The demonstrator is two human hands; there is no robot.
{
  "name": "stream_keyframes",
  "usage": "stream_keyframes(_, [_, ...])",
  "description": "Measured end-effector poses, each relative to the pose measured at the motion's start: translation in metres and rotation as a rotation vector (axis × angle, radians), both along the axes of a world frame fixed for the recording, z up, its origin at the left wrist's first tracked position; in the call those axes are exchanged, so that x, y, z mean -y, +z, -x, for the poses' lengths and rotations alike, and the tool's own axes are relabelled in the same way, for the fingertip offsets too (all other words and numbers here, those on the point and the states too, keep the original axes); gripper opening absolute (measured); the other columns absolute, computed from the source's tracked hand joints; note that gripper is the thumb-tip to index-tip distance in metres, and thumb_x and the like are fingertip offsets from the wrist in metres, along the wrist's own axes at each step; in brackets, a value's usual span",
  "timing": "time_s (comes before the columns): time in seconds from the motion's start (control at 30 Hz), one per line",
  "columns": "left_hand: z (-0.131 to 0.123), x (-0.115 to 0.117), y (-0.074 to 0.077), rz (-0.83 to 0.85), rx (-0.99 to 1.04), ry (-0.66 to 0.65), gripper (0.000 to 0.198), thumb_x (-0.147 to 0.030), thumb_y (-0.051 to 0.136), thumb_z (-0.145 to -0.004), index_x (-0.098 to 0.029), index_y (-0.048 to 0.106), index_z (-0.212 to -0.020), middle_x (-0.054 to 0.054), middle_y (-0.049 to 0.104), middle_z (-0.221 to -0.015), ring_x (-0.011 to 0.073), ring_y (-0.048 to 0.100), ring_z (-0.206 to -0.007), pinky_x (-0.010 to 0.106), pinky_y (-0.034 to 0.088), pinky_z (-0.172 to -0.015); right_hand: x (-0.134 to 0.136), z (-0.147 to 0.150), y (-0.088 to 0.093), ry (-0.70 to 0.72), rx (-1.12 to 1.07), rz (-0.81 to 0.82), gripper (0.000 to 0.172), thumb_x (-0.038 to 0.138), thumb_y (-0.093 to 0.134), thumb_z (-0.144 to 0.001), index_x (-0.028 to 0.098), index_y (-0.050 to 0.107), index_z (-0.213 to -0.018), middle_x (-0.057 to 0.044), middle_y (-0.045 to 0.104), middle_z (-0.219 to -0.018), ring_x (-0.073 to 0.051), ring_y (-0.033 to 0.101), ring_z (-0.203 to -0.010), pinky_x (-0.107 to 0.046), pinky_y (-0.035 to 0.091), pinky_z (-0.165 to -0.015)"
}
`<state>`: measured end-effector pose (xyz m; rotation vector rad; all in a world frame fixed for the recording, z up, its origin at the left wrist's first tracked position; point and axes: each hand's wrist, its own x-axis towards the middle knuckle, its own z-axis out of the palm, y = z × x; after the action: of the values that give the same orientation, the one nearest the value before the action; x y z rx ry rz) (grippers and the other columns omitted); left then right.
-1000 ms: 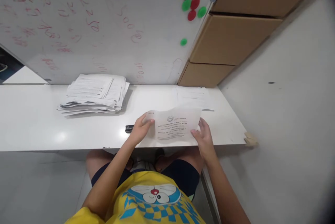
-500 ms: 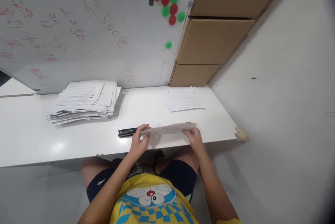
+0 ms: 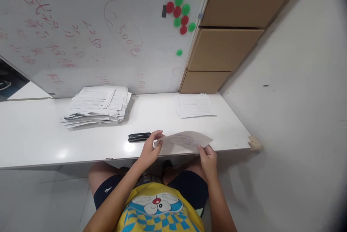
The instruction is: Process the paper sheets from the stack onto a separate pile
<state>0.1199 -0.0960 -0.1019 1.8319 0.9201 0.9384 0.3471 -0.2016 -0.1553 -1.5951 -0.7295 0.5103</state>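
Observation:
Between my two hands a sheet of paper (image 3: pixel 187 139) is held up near the front edge of the table, bowed in the middle, with faint print on it. My left hand (image 3: pixel 152 147) pinches its left end between thumb and fingers. At its lower right corner, my right hand (image 3: pixel 208 156) grips the paper, thumb on the near side. A black stapler (image 3: pixel 139 137) lies on the table just left of my left hand, its right end partly hidden by the fingers. Whether the paper is one sheet or more, I cannot tell.
On the white table (image 3: pixel 32 134) a thick, uneven stack of papers (image 3: pixel 97 107) sits at the left, and a thinner pile of papers (image 3: pixel 197 106) at the back right. Behind stand a whiteboard (image 3: pixel 151 69) with magnets and stacked cardboard boxes (image 3: pixel 225 49). A wall (image 3: pixel 298 116) bounds the right side.
The paper has tilted and bowed, so more of its face shows. My right hand has shifted down to its near corner. The whole view has moved slightly as the head turned.

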Motion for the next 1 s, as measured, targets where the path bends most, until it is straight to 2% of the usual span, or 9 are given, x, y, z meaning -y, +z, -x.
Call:
stream_keyframes(0.1, [0.033,-0.011,0.001,-0.118,-0.037,-0.022,0.04,-0.023,0.047,-0.089,-0.022,0.047,-0.129,0.011,0.061,-0.119,0.0231,0.057,-0.111,0.04,0.044,-0.098,0.022,-0.013,0.013,-0.038,-0.088,0.035,0.025,0.045,0.069,-0.071,0.025,0.073,-0.085,-0.005,0.076,-0.083,-0.029,0.07,-0.078,-0.039,0.056,-0.067])
stream_keyframes(0.17, [0.054,-0.023,0.002,-0.276,-0.232,-0.039,0.041,-0.023,0.048,-0.086,-0.022,0.05,-0.128,0.011,0.059,-0.122,0.0265,0.053,-0.116,0.044,0.041,-0.101,0.028,-0.021,0.02,-0.016,-0.208,0.045,0.033,0.046,0.074,-0.067,0.024,0.073,-0.091,-0.006,0.077,-0.089,-0.028,0.07,-0.079,-0.038,0.057,-0.068])
stream_keyframes(0.27, [0.071,-0.042,-0.003,-0.47,-0.63,-0.042,0.045,-0.027,0.054,-0.084,-0.02,0.052,-0.128,0.012,0.059,-0.123,0.0311,0.051,-0.115,0.048,0.041,-0.097,0.015,-0.022,0.021,0.139,-0.341,0.126,0.044,0.048,0.078,-0.063,0.02,0.073,-0.096,-0.008,0.077,-0.095,-0.028,0.071,-0.083,-0.039,0.057,-0.072])
stream_keyframes(0.37, [0.07,-0.053,-0.016,-0.522,-0.807,-0.046,0.034,-0.027,0.053,-0.088,-0.02,0.056,-0.121,0.011,0.063,-0.111,0.0285,0.055,-0.103,0.043,0.045,-0.086,-0.009,-0.013,0.011,0.326,-0.384,0.179,0.05,0.051,0.077,-0.064,0.017,0.072,-0.1,-0.01,0.076,-0.098,-0.03,0.07,-0.088,-0.04,0.056,-0.075])
stream_keyframes(0.43, [0.068,-0.056,-0.025,-0.531,-0.829,-0.036,0.026,-0.025,0.052,-0.089,-0.02,0.057,-0.114,0.009,0.063,-0.104,0.0269,0.056,-0.098,0.04,0.045,-0.081,-0.02,-0.009,0.003,0.4,-0.375,0.184,0.05,0.052,0.076,-0.066,0.017,0.071,-0.102,-0.011,0.075,-0.102,-0.031,0.069,-0.092,-0.041,0.055,-0.077])
stream_keyframes(0.57, [0.07,-0.059,-0.035,-0.563,-0.822,-0.039,0.024,-0.025,0.054,-0.089,-0.02,0.055,-0.113,0.008,0.064,-0.102,0.0259,0.056,-0.094,0.038,0.044,-0.079,-0.027,-0.008,-0.004,0.446,-0.355,0.203,0.05,0.051,0.075,-0.067,0.019,0.071,-0.105,-0.01,0.075,-0.104,-0.031,0.069,-0.094,-0.042,0.054,-0.08])
stream_keyframes(0.83, [0.075,-0.064,-0.047,-0.678,-0.753,0.006,0.025,-0.03,0.048,-0.094,-0.018,0.056,-0.114,0.01,0.066,-0.103,0.0255,0.059,-0.092,0.038,0.043,-0.08,-0.04,-0.01,0.017,0.537,-0.281,0.271,0.044,0.037,0.066,-0.074,0.018,0.069,-0.114,-0.008,0.074,-0.107,-0.031,0.066,-0.1,-0.04,0.052,-0.083])
stream_keyframes(1.0, [0.078,-0.066,-0.053,-0.698,-0.709,0.054,0.028,-0.032,0.044,-0.096,-0.016,0.054,-0.116,0.01,0.066,-0.102,0.025,0.058,-0.092,0.037,0.043,-0.079,-0.042,-0.011,0.021,0.521,-0.273,0.294,0.044,0.034,0.063,-0.073,0.017,0.069,-0.113,-0.008,0.074,-0.104,-0.031,0.067,-0.097,-0.04,0.052,-0.08])
